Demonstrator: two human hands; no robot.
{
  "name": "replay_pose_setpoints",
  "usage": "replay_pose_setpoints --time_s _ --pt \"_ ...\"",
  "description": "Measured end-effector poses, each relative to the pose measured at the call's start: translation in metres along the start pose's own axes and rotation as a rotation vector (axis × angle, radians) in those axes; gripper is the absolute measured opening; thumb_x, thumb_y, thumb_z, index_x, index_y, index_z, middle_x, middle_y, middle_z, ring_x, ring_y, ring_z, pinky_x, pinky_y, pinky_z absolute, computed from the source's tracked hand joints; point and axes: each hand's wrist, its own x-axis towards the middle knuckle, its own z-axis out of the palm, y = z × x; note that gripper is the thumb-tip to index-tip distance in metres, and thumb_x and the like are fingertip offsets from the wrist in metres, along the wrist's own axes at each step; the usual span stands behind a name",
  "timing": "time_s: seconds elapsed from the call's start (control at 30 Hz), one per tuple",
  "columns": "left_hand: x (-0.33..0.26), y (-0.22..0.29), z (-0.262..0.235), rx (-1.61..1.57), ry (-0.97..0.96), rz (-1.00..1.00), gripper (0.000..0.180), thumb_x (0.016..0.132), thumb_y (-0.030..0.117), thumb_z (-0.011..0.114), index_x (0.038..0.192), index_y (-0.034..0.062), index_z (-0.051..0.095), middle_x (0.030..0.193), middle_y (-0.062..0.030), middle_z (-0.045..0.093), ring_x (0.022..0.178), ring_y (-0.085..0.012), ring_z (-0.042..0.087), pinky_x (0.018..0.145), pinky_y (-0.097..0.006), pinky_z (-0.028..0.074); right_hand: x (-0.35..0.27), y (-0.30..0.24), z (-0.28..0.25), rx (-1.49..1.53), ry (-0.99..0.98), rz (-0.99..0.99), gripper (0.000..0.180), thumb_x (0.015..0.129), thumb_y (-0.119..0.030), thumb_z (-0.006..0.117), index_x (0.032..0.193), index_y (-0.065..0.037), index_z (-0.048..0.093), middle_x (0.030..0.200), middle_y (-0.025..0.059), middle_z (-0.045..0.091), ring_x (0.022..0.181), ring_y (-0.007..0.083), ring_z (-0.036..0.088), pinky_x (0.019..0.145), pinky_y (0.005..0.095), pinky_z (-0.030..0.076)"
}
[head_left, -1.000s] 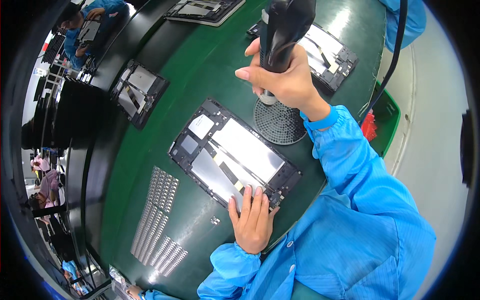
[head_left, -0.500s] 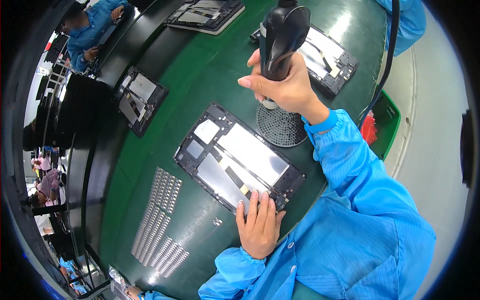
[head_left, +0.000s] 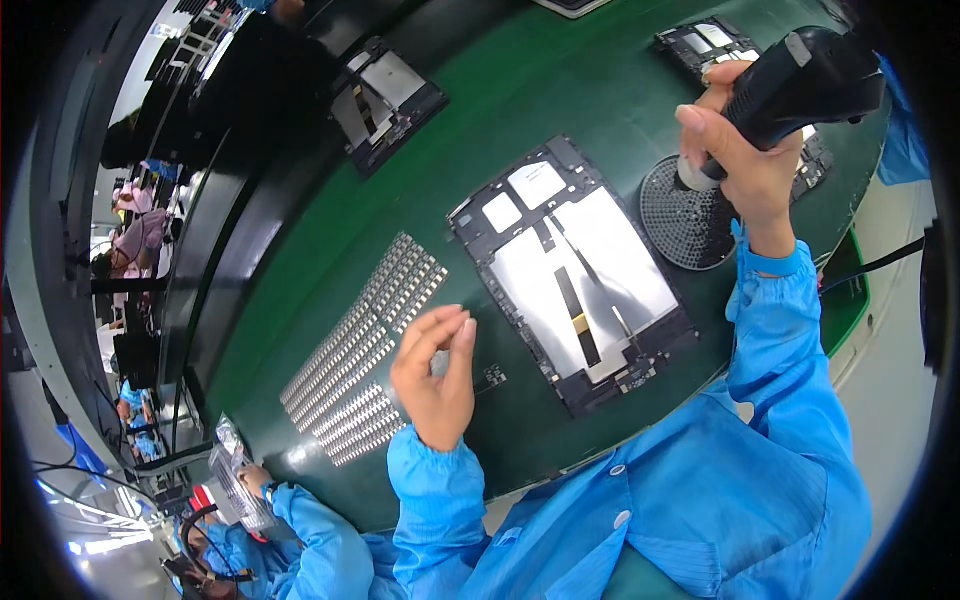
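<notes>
Far left, beyond the dark rim of the worktop [head_left: 300,270]: a blurred row of other workstations, with a co-worker's blue sleeve [head_left: 310,530] at the lower left corner next to a small clear tray [head_left: 238,490].

On the green surface, left of centre: rows of small grey metal parts [head_left: 360,350] laid out in slanted strips, running from lower left up toward the middle.

Just right of those strips: left hand [head_left: 435,375], raised a little over the worktop, thumb and forefinger curled toward each other at the tips, other fingers [head_left: 462,350] stretched upward. Too small to tell whether anything sits pinched between the tips; otherwise nothing grasped. Blue cuff at the wrist.

Centre: open tablet back [head_left: 575,270] lying flat and tilted, black frame, two pale silvery panels, a dark ribbon strip down the middle, small white squares at its upper end. Apart from the left hand, just to its right.

Upper left of that: a second opened device [head_left: 385,90] on the dark belt.

Right of the tablet: round black mesh disc [head_left: 690,215] flat on the worktop, just beside the frame's upper right edge.

Above the disc: right hand [head_left: 745,150], fingers clenched around a black electric screwdriver [head_left: 800,75], tip hidden behind the hand, pointing down toward the disc. Behind it, another opened device [head_left: 715,40], partly covered.
</notes>
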Motion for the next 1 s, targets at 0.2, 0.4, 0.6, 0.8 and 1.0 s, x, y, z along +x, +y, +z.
replay_pose_setpoints --time_s 0.2,0.4,0.6,0.8,1.0 --pt "0.009 0.0 0.016 -0.406 -0.064 -0.427 0.015 0.081 0.004 0.068 0.093 -0.0049 0.065 0.077 -0.0061 0.064 0.063 -0.0085 0.058 0.056 -0.018 0.044 -0.002 0.003 0.001 0.002 -0.012 0.008 0.029 0.074 0.0 0.073 0.098 0.005 0.057 0.061 0.0023 0.058 0.049 0.0079 0.054 0.049 0.0201 0.041" --pt "0.02 -0.009 0.028 -0.388 -0.093 -0.404 0.013 0.081 0.004 0.069 0.09 -0.0042 0.064 0.075 -0.0041 0.063 0.062 -0.0077 0.057 0.055 -0.019 0.045 -0.003 0.003 -0.002 -0.016 -0.012 0.01 0.029 0.074 0.0 0.073 0.098 0.004 0.057 0.061 0.0023 0.058 0.049 0.0079 0.053 0.049 0.0202 0.042" --pt "0.03 -0.017 0.024 -0.351 -0.185 -0.39 0.012 0.081 0.003 0.069 0.089 -0.0039 0.063 0.077 -0.0029 0.063 0.067 -0.0065 0.057 0.06 -0.019 0.046 -0.002 0.003 -0.001 -0.022 -0.027 -0.004 0.03 0.074 0.0 0.073 0.098 0.004 0.057 0.061 0.0024 0.058 0.048 0.0077 0.053 0.048 0.0204 0.042" --pt "0.034 -0.016 0.023 -0.301 -0.246 -0.342 0.013 0.081 0.004 0.068 0.091 -0.002 0.063 0.072 -0.0017 0.062 0.063 -0.0054 0.056 0.054 -0.016 0.041 -0.003 0.004 -0.002 0.023 -0.029 0.016 0.03 0.074 0.001 0.072 0.099 0.004 0.056 0.062 0.0028 0.059 0.049 0.0082 0.054 0.047 0.0207 0.042" --pt "0.038 -0.027 0.021 -0.173 -0.251 -0.355 0.049 0.072 0.001 0.075 0.115 -0.0034 0.053 0.076 -0.0069 0.064 0.065 -0.0078 0.058 0.058 -0.018 0.045 -0.004 0.001 0.001 0.081 -0.034 -0.004 0.032 0.074 0.001 0.072 0.101 0.004 0.054 0.063 0.0038 0.058 0.049 0.0098 0.054 0.047 0.0221 0.043"
